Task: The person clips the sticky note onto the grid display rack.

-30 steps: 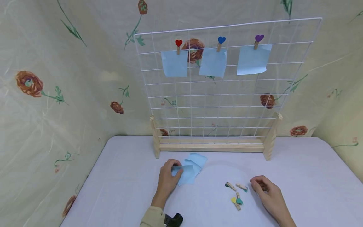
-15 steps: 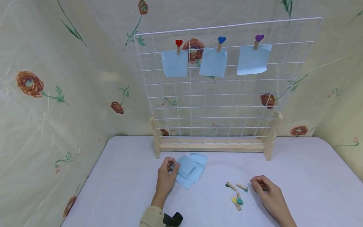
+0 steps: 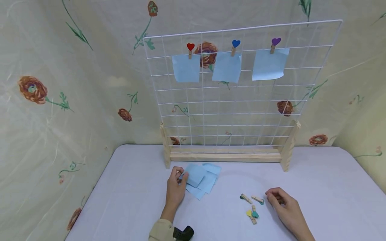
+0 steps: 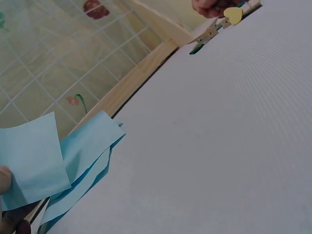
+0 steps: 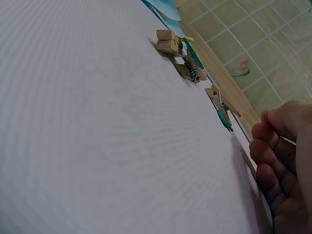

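Note:
My left hand (image 3: 175,190) pinches a square sheet of light blue note paper (image 3: 195,175) between thumb and fingers. In the left wrist view this paper (image 4: 34,161) stands raised at a tilt, in front of more blue sheets (image 4: 85,151) fanned out on the table. My right hand (image 3: 285,208) rests on the table at the right, fingers loosely curled around nothing. Just left of it lie several small wooden clothespins (image 3: 245,198) with green and yellow hearts. One green-tipped clothespin (image 5: 222,109) lies closest to the right fingertips.
Behind the hands stands a white wire grid (image 3: 217,107) on a wooden base (image 3: 224,157). Three blue sheets (image 3: 185,69) hang from its upper part, clipped by red, blue and purple heart clothespins. A flower-patterned curtain (image 3: 90,110) surrounds the white table (image 3: 126,201).
The left hand has drawn the top blue sheet left and lifted it off the others, which now show more beneath it. My right hand has stayed in place.

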Demonstrator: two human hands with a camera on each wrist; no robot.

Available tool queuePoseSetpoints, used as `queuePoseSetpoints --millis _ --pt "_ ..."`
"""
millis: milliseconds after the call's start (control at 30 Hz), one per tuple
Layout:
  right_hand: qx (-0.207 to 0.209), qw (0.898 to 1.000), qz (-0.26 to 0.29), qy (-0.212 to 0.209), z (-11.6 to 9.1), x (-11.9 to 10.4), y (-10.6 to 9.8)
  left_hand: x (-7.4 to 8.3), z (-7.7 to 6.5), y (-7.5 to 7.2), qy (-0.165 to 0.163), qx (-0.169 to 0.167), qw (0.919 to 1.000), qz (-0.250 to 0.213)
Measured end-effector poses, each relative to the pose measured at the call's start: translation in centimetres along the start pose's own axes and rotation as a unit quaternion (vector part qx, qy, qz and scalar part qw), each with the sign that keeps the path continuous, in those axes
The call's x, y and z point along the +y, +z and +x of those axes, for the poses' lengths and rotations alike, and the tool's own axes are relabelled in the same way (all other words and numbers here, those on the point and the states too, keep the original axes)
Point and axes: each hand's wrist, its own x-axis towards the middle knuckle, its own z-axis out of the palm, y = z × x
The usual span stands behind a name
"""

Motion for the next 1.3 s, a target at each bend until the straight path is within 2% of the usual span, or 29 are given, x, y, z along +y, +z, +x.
queuePoseSetpoints --millis 267,433,667,767,1000,1133,1300 --pt "0.012 1.0 0.005 -0.023 -0.2 0.0 0.1 0.3 0.2 -0.2 -0.014 0.014 0.9989 -0.043" --pt "0.005 1.0 0.002 -0.029 -0.3 0.0 0.2 0.4 0.4 -0.1 -0.042 0.019 0.9964 -0.071" --pt "0.009 0.998 0.019 -0.063 -0.6 0.1 0.5 1.0 1.0 -0.2 -0.084 0.022 0.9847 -0.151" --pt "0.008 0.995 0.033 -0.09 -0.8 0.1 0.6 1.4 1.1 -0.3 -0.082 0.034 0.9824 -0.165" --pt "0.017 0.994 0.021 -0.105 -1.9 -0.7 1.9 4.8 0.8 -1.2 -0.086 0.036 0.9788 -0.183" --pt "0.038 0.995 -0.011 -0.086 -3.0 -1.3 1.9 4.5 1.8 -0.5 -0.091 0.043 0.9758 -0.194" --pt "0.019 0.997 -0.055 -0.05 -4.0 -1.7 2.0 4.3 4.1 0.3 -0.087 0.062 0.9665 -0.233"
